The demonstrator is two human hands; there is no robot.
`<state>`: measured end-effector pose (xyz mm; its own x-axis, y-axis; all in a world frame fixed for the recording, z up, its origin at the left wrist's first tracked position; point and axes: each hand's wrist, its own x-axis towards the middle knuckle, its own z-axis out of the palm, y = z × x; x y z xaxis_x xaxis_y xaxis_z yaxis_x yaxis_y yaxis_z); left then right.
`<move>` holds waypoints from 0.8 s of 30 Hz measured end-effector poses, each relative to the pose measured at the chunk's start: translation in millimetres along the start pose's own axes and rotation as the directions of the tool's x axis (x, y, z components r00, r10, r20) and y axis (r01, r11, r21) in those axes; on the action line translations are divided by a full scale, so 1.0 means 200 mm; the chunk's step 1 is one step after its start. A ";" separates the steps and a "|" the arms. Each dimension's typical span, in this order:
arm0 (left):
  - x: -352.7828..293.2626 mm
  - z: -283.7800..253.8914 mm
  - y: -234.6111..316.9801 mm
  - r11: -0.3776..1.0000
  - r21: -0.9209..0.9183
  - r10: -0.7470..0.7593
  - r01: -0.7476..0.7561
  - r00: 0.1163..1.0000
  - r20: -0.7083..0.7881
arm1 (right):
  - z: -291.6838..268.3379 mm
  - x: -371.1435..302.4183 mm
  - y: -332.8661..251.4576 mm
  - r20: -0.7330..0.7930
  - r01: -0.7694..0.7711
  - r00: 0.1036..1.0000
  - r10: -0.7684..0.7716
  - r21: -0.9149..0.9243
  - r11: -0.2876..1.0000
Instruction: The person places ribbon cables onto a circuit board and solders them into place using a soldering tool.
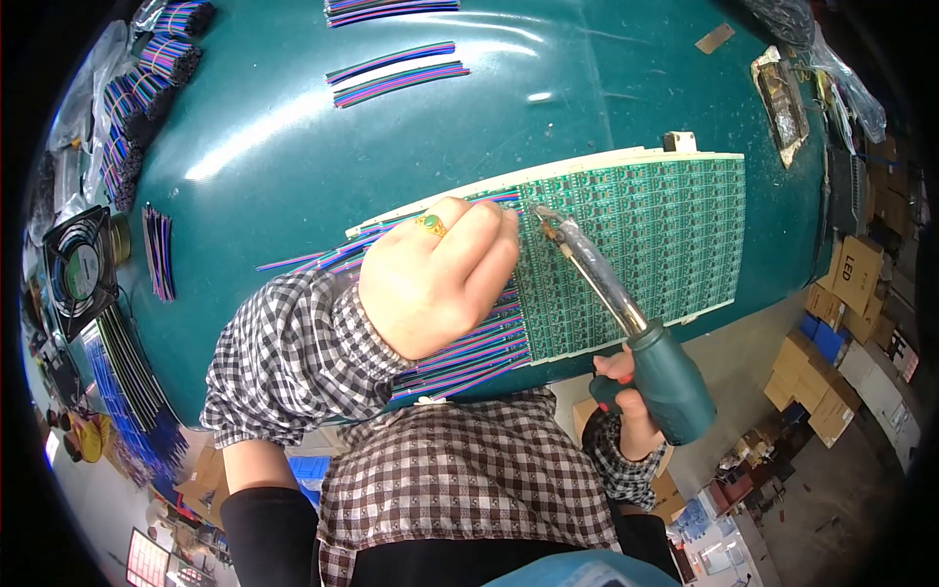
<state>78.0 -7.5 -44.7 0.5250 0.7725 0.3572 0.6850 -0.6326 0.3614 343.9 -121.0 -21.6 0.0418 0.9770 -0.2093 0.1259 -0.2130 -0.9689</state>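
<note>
1. The green printed circuit panel (646, 235), a flat sheet of many small repeated boards, lies on a pale backing board (548, 174) on the dark teal table (293, 127), just in front of us.
2. We see the left hand (435, 279) resting on the panel's left edge, fingers curled down tight and pressing on the multicoloured ribbon wires (469, 347) that line that edge; a gold ring with a green stone (430, 224) sits on one finger.
3. Our right hand (626, 386) is wrapped around the teal handle of a soldering iron (626, 318), fingers closed on the grip; only a few fingers show.
4. The iron's metal shaft slants up and to the left, and its tip (544, 217) meets the panel just beside the left fingertips.
5. More cut lengths of ribbon wire (396, 78) lie well apart on the far side of the table, with bundles (147, 88) stacked at the left.
6. A black square fan (78, 269) stands at the table's left rim.
7. Brown cardboard boxes (831, 362) sit on the floor to the right.
</note>
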 end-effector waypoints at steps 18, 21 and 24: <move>0.01 -0.03 0.00 0.997 -0.023 -0.078 0.080 0.996 0.051 | 0.03 0.00 -0.04 0.030 -0.045 0.999 0.045 -0.003 0.999; 0.02 -0.02 0.00 0.997 -0.033 -0.063 0.064 0.998 0.032 | 0.04 0.01 -0.05 0.029 -0.051 0.998 0.050 0.019 0.999; 0.02 -0.02 0.00 0.997 -0.024 -0.078 0.080 0.995 0.057 | 0.03 0.01 -0.04 0.052 -0.030 0.998 0.029 0.011 0.999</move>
<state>77.8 -5.2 -39.6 0.4976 0.8216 0.2782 0.7124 -0.5700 0.4095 337.0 -116.9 -15.6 -0.0057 0.9697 -0.2441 0.1138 -0.2419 -0.9636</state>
